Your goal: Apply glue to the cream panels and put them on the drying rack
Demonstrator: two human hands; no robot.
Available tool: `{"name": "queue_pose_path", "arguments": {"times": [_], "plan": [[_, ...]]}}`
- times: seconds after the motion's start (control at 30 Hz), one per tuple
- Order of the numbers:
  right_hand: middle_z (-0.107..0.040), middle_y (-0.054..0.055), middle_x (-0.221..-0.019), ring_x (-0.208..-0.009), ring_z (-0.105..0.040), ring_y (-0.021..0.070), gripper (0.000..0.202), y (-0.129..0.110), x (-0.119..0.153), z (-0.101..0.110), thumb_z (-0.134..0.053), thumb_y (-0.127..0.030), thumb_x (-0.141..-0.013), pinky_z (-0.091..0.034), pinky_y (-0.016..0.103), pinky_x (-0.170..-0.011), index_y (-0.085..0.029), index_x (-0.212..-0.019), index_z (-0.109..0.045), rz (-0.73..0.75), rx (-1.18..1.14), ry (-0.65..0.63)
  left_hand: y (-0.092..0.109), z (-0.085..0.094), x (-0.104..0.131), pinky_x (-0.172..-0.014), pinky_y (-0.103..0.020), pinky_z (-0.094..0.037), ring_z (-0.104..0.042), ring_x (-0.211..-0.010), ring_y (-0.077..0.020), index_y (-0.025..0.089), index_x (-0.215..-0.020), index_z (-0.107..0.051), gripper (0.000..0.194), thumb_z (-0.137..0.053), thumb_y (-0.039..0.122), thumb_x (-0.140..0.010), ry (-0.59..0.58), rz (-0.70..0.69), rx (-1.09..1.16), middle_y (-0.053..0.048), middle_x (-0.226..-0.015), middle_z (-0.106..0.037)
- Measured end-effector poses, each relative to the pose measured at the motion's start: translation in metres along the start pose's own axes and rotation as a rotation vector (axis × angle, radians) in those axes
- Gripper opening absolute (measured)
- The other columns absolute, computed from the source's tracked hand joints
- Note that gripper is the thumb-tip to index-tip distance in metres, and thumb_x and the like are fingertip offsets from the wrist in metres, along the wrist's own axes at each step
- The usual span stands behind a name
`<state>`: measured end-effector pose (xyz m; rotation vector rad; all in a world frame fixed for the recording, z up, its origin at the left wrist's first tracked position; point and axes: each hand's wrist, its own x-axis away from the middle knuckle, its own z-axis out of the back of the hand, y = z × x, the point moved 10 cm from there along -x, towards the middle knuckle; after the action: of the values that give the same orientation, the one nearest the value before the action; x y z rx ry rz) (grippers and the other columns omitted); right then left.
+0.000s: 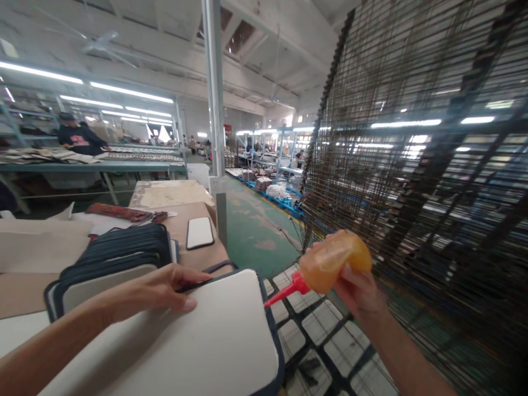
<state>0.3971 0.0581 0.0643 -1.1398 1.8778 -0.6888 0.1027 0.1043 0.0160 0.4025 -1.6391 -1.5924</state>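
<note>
A large white panel [214,335] with rounded corners and a dark edge strip lies close in front of me. My left hand [169,289] grips its far edge, thumb on the white face and fingers at the dark border. Squeezed in my right hand [358,286] is an amber squeeze bottle [330,261] with a red nozzle, tilted down to the left. The nozzle tip is at the panel's right edge, by the dark strip; I cannot tell whether it touches. Beside my left hand stands a row of dark-edged panels [119,247], partly covered by my forearm.
A small dark-rimmed white panel [199,232] lies on the brown table [193,212]. A tall wire rack [391,165] rises at the right, with dark-edged panels on its lower grid. A metal post [214,93] stands ahead. A person [80,135] works at a far-left table.
</note>
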Motion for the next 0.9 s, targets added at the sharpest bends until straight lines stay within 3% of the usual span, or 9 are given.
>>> {"name": "queue_pose_path", "arguments": {"times": [0.17,0.33,0.47,0.67,0.9], "plan": [[-0.075,0.007,-0.088,-0.100,-0.067,0.0342,0.060,0.007,-0.003,-0.006,-0.088,-0.035,-0.050,-0.046,0.055,-0.094,-0.023,-0.104,-0.065,-0.037,-0.002,-0.038,-0.001,0.002,0.006,-0.073,-0.028,-0.053,-0.069,-0.083,-0.0296,0.012,-0.106,-0.074,0.056,-0.072,0.030,-0.053,0.062,-0.017,0.058,-0.008,-0.095,-0.075],[-0.075,0.008,-0.092,-0.099,-0.067,0.0352,0.062,0.008,0.006,-0.015,-0.086,-0.039,-0.051,-0.046,0.055,-0.095,-0.024,-0.107,-0.064,-0.075,0.045,-0.113,-0.003,-0.005,0.007,-0.073,-0.027,-0.053,-0.069,-0.085,-0.0278,0.011,-0.116,-0.068,0.059,-0.070,0.033,-0.061,-0.073,-0.012,0.043,-0.009,-0.099,-0.074],[-0.075,0.006,-0.092,-0.096,-0.068,0.0319,0.052,0.007,0.009,-0.024,-0.084,-0.039,-0.057,-0.047,0.051,-0.097,-0.027,-0.104,-0.065,-0.073,0.048,-0.185,-0.002,-0.008,0.008,-0.074,-0.027,-0.053,-0.069,-0.086,-0.0263,0.013,-0.123,-0.063,0.058,-0.067,0.032,-0.069,-0.185,-0.032,-0.005,-0.007,-0.103,-0.073],[-0.076,0.002,-0.087,-0.085,-0.071,0.0299,0.053,0.004,0.001,-0.028,-0.087,-0.035,-0.054,-0.050,0.051,-0.093,-0.030,-0.102,-0.065,-0.026,0.025,-0.174,-0.003,-0.010,0.007,-0.076,-0.028,-0.053,-0.068,-0.092,-0.0288,0.016,-0.125,-0.063,0.056,-0.067,0.029,-0.071,-0.225,-0.036,0.001,-0.008,-0.106,-0.073],[-0.074,0.006,-0.096,-0.096,-0.068,0.0325,0.058,0.011,0.012,-0.033,-0.083,-0.040,-0.058,-0.046,0.053,-0.097,-0.029,-0.111,-0.062,-0.084,0.058,-0.213,-0.003,-0.011,0.011,-0.080,-0.033,-0.053,-0.068,-0.096,-0.0311,0.018,-0.126,-0.063,0.053,-0.066,0.027,-0.074,-0.249,-0.022,0.008,-0.010,-0.111,-0.071]]}}
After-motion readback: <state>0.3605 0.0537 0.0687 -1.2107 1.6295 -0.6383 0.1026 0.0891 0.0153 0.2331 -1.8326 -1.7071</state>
